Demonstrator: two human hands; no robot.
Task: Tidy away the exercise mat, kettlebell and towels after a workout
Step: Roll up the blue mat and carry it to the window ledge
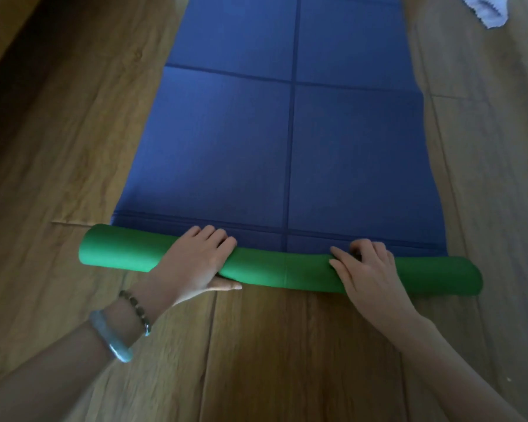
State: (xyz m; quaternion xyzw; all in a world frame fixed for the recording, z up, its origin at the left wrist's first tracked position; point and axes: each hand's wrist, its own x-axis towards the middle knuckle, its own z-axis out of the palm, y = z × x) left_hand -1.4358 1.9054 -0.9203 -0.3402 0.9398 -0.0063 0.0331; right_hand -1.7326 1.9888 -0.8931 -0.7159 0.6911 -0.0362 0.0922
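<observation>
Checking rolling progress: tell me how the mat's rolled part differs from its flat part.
The rolled part shows green and forms a tube; the flat part shows blue and lies spread out. The left hand and right hand grip the rolled part; the flat part is unheld. Both rest on the wooden floor.

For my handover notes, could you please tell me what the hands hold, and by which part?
Both hold the exercise mat by its rolled green end: left hand left of centre, fingers over, thumb under; right hand right of centre, fingers curled over.
</observation>
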